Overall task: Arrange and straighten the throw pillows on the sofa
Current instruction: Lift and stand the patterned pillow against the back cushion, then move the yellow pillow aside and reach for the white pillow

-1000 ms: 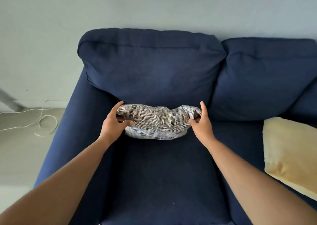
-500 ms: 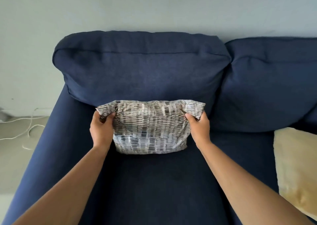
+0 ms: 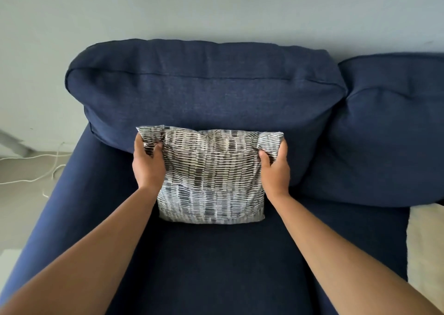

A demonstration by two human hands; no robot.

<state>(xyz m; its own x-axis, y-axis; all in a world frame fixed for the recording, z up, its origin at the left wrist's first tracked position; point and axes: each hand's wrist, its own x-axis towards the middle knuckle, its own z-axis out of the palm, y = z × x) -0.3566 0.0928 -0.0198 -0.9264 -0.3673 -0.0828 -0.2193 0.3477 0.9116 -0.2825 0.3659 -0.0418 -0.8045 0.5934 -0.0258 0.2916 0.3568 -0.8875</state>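
Patterned pillow [image 3: 211, 177] upright against navy back cushion [image 3: 204, 91], top corners pinched by left hand [image 3: 148, 164] and right hand [image 3: 275, 170] — fingertips hidden behind, cream pillow [image 3: 425, 247] cut off right.

both bare arms stretched forward, left hand [image 3: 148, 164] and right hand [image 3: 275, 170] level with each other, fingers [image 3: 264, 157] curled shut, each pinching a pillow corner
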